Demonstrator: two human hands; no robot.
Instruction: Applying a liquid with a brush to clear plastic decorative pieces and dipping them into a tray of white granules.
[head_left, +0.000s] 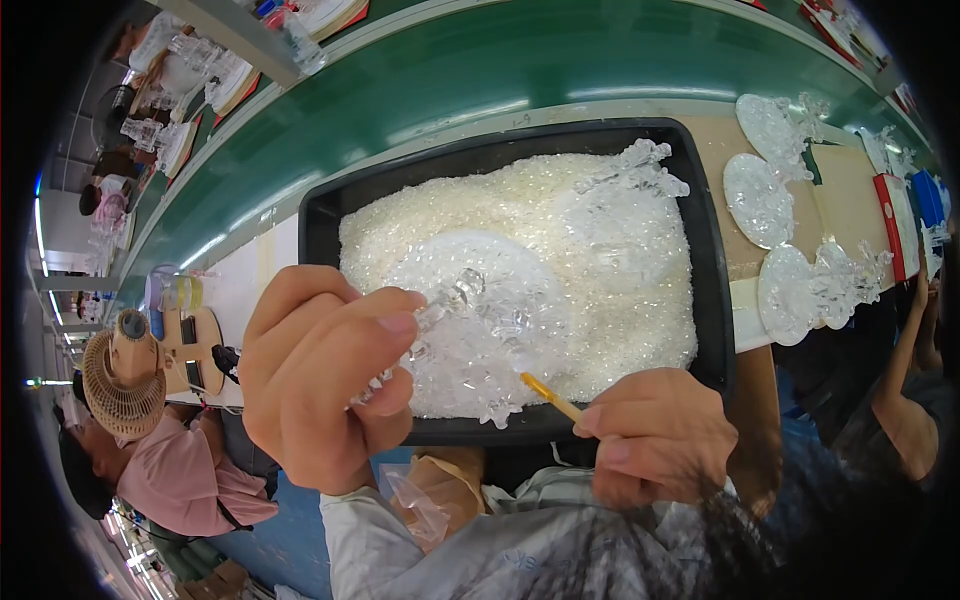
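Note:
My left hand (330, 375) is closed around the stem of a clear plastic ornament, tilted above the tray. The ornament's round base (500, 335) faces up and is covered with glittery flakes. In my right hand (660, 430) a thin brush (550, 394) is pinched, its yellowish tip at or very near the base's lower right edge; contact I cannot tell. Under both hands lies a black tray (712, 300) filled with white, glittering flakes (630, 345). Another clear ornament (640, 170) rests in the flakes at the tray's far right corner. My left fingers partly hide the held ornament's stem.
Several clear ornaments with round, flake-covered bases (760, 200) lie on the brown board at right, near a red box (897, 228). A green conveyor belt (430, 95) runs beyond the tray. At left are a fan (125, 375) and a person in pink; another person's arm (905, 370) shows at right.

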